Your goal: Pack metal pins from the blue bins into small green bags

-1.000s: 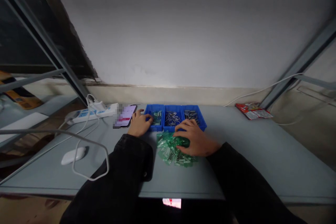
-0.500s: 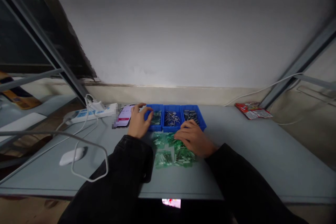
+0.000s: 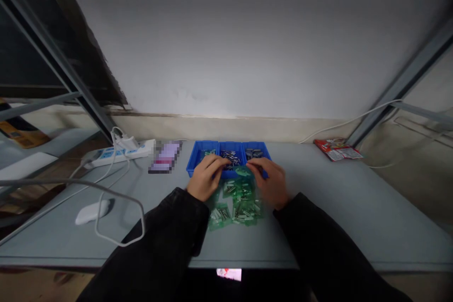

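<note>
My right hand (image 3: 272,181) pinches a small green plastic bag (image 3: 242,171) in front of the blue bins. My left hand (image 3: 205,177) reaches over the front of the left blue bin (image 3: 191,168), its fingers drawn together near the middle blue bin (image 3: 224,174); what they hold, if anything, is too small to make out. Slim metal pins (image 3: 231,156) lie in the middle bin. Below the hands, several green bags with metal pieces inside (image 3: 244,211) rest on the table. The right blue bin (image 3: 267,153) holds dark grey pieces.
To the left are a phone (image 3: 165,156), a white power strip (image 3: 122,152), a white mouse (image 3: 92,212) and a looping cable (image 3: 141,219). A red packet (image 3: 338,149) lies at the right back of the grey table (image 3: 329,188). A wall closes off the back.
My left hand has moved right from the left bin toward the middle bin. My right hand has lifted a green bag slightly, and both hands are now close together.
</note>
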Demonstrator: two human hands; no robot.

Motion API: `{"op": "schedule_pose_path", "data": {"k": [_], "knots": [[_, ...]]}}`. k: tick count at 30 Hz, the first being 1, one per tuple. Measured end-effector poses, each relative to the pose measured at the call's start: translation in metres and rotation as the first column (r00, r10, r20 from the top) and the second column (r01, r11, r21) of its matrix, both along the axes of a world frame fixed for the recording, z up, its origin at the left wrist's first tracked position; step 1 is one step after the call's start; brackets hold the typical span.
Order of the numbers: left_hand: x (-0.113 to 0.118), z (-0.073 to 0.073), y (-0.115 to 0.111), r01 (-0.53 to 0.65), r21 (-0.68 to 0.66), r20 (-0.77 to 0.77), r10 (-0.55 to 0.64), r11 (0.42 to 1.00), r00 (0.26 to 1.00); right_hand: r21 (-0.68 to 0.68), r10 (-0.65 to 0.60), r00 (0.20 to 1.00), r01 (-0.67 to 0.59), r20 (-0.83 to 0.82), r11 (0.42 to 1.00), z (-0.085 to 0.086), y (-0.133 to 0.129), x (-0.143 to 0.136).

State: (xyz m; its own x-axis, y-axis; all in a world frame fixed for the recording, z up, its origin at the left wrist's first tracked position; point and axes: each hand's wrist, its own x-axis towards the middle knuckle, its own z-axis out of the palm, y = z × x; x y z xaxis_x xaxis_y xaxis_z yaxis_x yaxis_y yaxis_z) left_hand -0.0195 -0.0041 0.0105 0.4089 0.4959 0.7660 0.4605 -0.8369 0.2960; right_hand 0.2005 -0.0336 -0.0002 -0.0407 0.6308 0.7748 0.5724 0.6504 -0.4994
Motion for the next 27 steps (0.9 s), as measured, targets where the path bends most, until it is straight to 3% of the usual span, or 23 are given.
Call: {"op": "schedule_pose_path", "data": {"k": [6, 14, 21, 27], "knots": [[-0.0065, 0.0009, -0.0016, 0.009, -0.046, 0.038, -0.007, 0.999, 0.999, 0.006, 0.025, 0.999, -0.025, 0.034, 1.000, -0.0020, 0.0033, 0.0038], [-0.0106, -0.0029, -0.0037, 0.150, -0.149, -0.040, -0.158, 0.977, 0.987, 0.000, 0.044, 0.996, -0.045, 0.075, 0.999, -0.0033, 0.0060, 0.0047], [-0.0077, -0.0009, -0.0070, 0.191, -0.073, -0.119, -0.199, 0.979, 0.973, -0.015, 0.043, 0.997, -0.042, 0.059, 0.999, -0.0037, 0.0066, 0.0046], [-0.0022, -0.0030, -0.0079, 0.102, 0.038, -0.038, -0.100, 0.994, 0.994, -0.066, 0.021, 0.999, -0.023, -0.033, 0.998, -0.0037, 0.0063, 0.0045]]}}
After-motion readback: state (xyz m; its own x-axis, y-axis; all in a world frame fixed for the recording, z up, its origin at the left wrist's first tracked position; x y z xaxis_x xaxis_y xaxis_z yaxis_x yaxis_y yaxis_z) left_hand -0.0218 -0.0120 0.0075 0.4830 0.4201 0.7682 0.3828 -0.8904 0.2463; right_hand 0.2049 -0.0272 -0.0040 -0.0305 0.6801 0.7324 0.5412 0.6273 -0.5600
